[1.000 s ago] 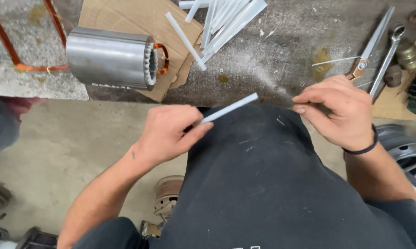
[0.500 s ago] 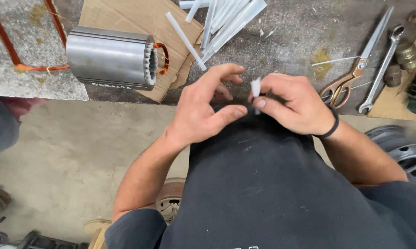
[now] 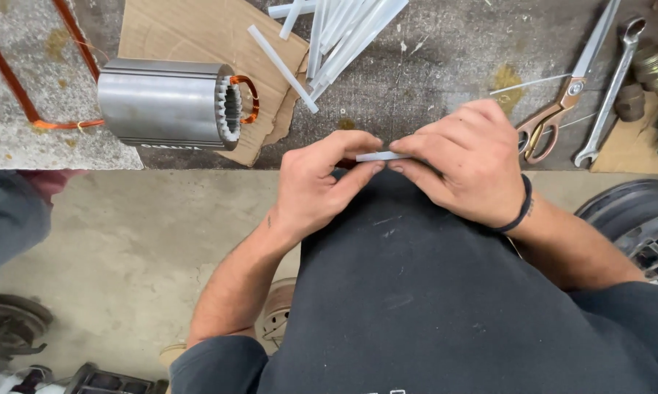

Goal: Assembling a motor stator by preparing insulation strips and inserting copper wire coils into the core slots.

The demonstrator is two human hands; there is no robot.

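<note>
Left hand (image 3: 316,182) and right hand (image 3: 466,166) both pinch a short flat white paper strip (image 3: 378,156) between fingertips, near bench edge; long steel scissors with copper-coloured handles (image 3: 562,95) lie just beyond.

Light: even, soft daylight, moderately bright, no single source to be seen.
Shadows: faint; a soft one under the left hand (image 3: 316,186) and right hand (image 3: 466,166).
Glare: a pale sheen along the steel stator core (image 3: 170,102) at 10 o'clock.
Focus: sharp at centre.
Edges: wide-angle bending and slight softness at 4 and 8 o'clock.
Blur: none seen.
</note>
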